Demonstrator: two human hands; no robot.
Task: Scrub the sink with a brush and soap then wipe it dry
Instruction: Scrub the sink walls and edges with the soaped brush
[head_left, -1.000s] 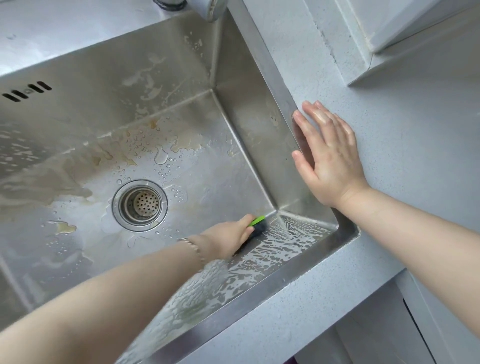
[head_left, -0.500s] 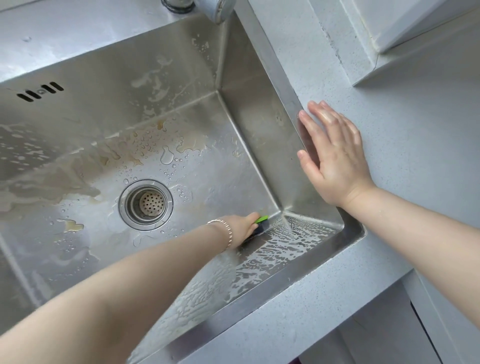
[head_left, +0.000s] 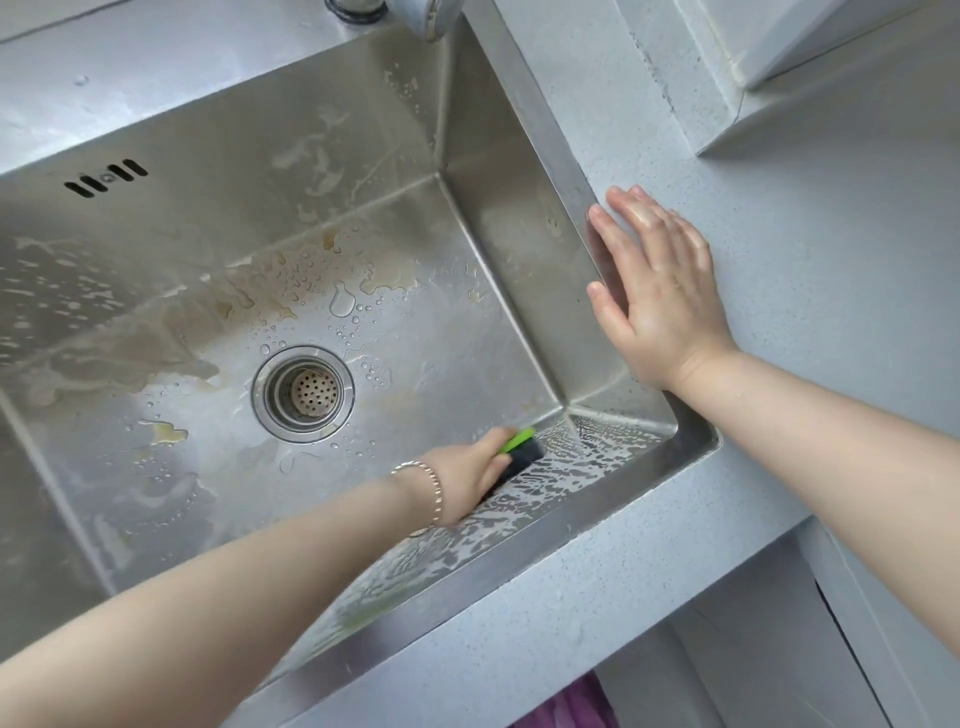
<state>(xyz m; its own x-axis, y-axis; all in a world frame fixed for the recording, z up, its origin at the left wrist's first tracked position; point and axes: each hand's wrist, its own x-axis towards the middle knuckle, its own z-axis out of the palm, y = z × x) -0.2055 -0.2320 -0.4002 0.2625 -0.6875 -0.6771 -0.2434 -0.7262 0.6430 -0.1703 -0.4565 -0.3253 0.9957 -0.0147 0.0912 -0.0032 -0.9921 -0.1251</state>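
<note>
The bench (head_left: 779, 312) is carrying the steel sink (head_left: 545, 171), its near wall soapy. The right hand (head_left: 660, 291) is lying flat and open on the sink's right rim. The left hand (head_left: 470, 475) is gripping the green-and-dark brush (head_left: 522, 449), seemingly pressing it into the near-right bottom corner.

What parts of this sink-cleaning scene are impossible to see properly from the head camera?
- Brush: mostly hidden inside the left hand; its bristles and shape can't be told.
- Tap: cut off by the top edge.
- Purple item under the counter: cut off by the bottom edge, unidentifiable.
- Sink: its left part is out of frame.
</note>
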